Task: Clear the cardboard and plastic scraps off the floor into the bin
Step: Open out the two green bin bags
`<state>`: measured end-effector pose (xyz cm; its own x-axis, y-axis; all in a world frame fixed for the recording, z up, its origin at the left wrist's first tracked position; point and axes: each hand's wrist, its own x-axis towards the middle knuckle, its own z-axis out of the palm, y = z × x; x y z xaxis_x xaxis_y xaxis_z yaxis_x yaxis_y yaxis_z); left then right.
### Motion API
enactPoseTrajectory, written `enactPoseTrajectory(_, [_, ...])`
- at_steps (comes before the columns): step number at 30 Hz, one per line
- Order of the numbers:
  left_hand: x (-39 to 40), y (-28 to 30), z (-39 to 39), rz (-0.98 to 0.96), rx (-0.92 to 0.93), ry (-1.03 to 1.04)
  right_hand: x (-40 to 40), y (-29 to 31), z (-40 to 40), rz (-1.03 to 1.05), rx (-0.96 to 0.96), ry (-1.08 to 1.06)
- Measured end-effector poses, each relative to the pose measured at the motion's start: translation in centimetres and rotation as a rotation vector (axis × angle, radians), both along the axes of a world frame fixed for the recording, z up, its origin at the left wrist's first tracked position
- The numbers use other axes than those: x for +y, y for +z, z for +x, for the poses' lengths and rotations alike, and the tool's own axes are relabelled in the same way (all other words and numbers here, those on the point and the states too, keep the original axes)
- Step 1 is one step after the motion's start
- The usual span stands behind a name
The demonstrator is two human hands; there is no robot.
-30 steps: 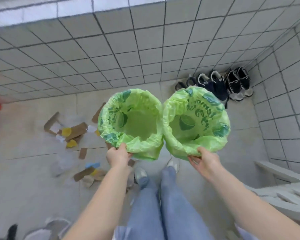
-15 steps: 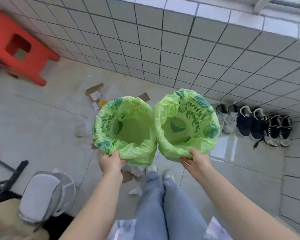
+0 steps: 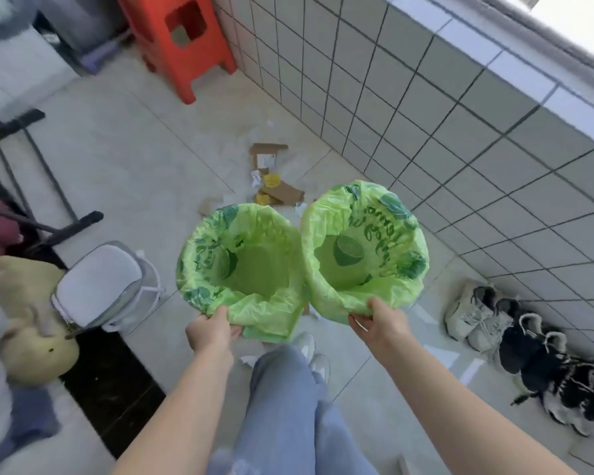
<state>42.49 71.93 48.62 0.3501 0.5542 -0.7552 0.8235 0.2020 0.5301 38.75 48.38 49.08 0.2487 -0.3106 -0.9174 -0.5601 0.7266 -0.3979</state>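
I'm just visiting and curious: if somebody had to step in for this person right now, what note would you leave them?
Left hand grips the near rim of the left bin; right hand grips the right bin. Both bins are lined with green bags, held side by side and look empty.
Cardboard scraps and bits of plastic lie on the floor beyond the bins, near the tiled wall.
Done: nothing binned.
Left: set the bins down, gather all scraps.

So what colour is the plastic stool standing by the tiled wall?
The plastic stool is bright orange-red, with a square cut-out in its seat; the head view shows it.
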Motion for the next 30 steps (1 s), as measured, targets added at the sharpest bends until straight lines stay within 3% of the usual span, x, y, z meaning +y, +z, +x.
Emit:
enactPoseTrajectory(12, [10.8, -0.4, 3.4, -0.001, 0.002, 0.178, 10.7, -0.5, 6.6, -0.035, 0.051, 0.165])
enactPoseTrajectory(30, [37.1, -2.0, 20.2, -0.024, 0.045, 0.163, 34.6, -2.1, 21.3, -0.177, 0.128, 0.026])
